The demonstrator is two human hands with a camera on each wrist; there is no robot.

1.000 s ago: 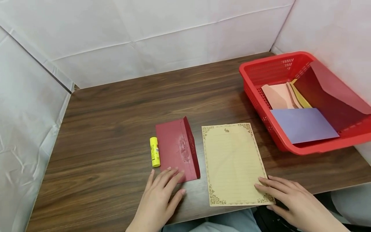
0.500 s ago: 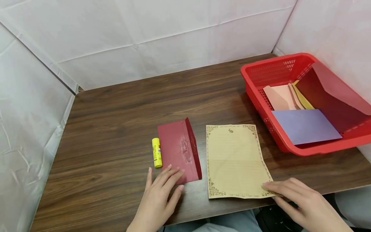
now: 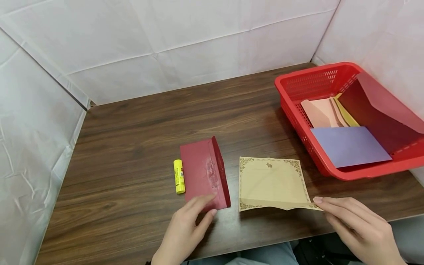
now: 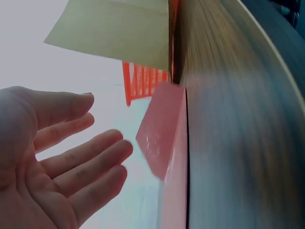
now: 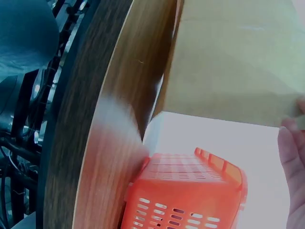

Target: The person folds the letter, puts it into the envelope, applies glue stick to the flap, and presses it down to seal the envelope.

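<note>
My right hand pinches the paper's near corner, lifting that edge off the table. Left hand rests flat-fingered on the envelope, glue stick just beyond.

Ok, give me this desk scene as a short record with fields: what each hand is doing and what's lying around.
left hand: straight fingers rest on the near end of the dark red envelope
right hand: pinches the near right corner of the yellow letter paper, lifting its near edge off the wooden table
glue stick: yellow, lying left of the envelope
red basket: far right, holding coloured envelopes
</note>
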